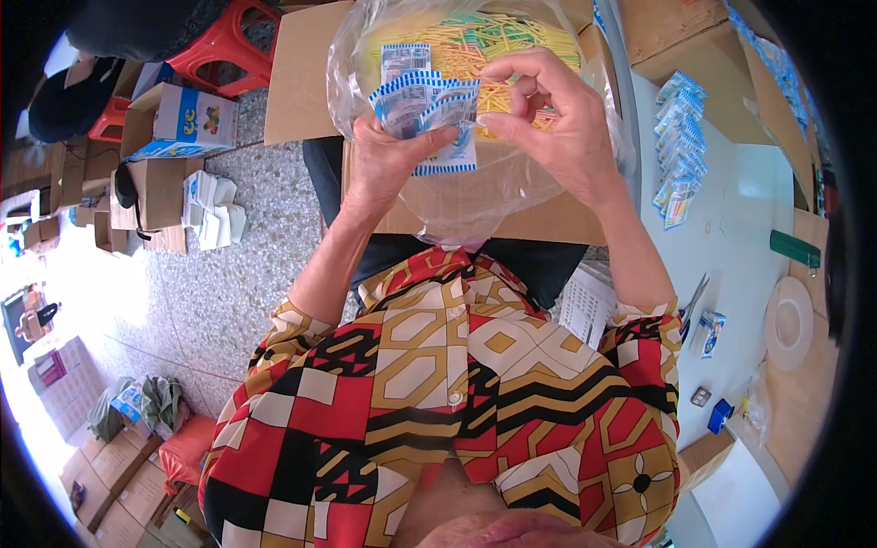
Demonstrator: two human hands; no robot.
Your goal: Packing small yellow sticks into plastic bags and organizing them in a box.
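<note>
My left hand point(384, 160) is closed on several small blue-and-white plastic packets point(411, 108), fanned out, its thumb lying across their front. At their right edge is my right hand point(557, 119), its thumb and index finger apart and the other fingers curled. The thumb and index tips come close to the packet edge; whether they touch it I cannot tell. Beneath both hands, a clear plastic bag point(521, 187) lines an open cardboard box point(393, 219). Inside lie many thin sticks point(539, 36) in yellow, orange and green.
On the pale table at right lies a row of blue-and-white packets point(681, 151), with scissors point(699, 292), a tape roll point(788, 324) and a green object point(795, 248) nearer its edge. A red stool point(219, 59) and a printed carton point(187, 119) stand on the floor at left.
</note>
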